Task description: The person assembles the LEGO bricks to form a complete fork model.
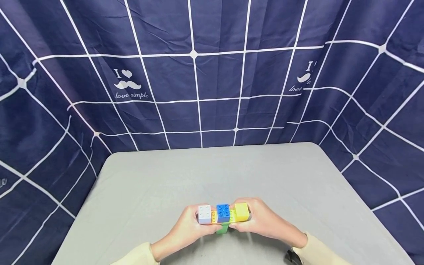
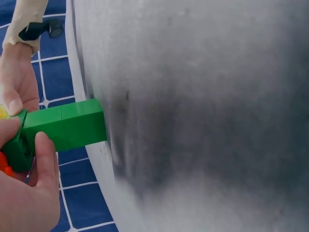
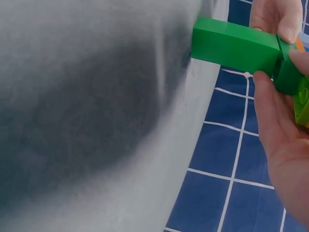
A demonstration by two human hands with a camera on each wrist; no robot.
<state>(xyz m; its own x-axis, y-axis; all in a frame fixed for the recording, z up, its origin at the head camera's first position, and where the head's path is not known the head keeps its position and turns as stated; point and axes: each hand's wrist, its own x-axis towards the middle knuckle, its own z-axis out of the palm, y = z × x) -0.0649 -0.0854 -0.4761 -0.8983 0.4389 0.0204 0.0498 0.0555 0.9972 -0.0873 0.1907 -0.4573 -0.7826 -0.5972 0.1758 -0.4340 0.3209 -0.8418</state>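
Both hands hold one built structure of toy building bricks between them. Along its top, in the head view, run a white brick (image 1: 204, 215), a blue brick (image 1: 223, 213) and a yellow brick (image 1: 242, 212). Beneath them a green brick column (image 2: 72, 124) points down toward the table; whether its end touches the surface I cannot tell. My left hand (image 1: 195, 222) grips the white end, thumb on the near side. The right hand (image 1: 256, 218) grips the yellow end likewise. A lime-green brick (image 3: 301, 104) shows beside the right fingers. Parts of the middle layer are hidden by fingers.
A grey-covered table (image 1: 212, 173) lies under the hands. Dark blue curtain (image 1: 215, 81) with white grid lines surrounds it at the back and sides. A black device (image 1: 293, 257) sits at the right sleeve.
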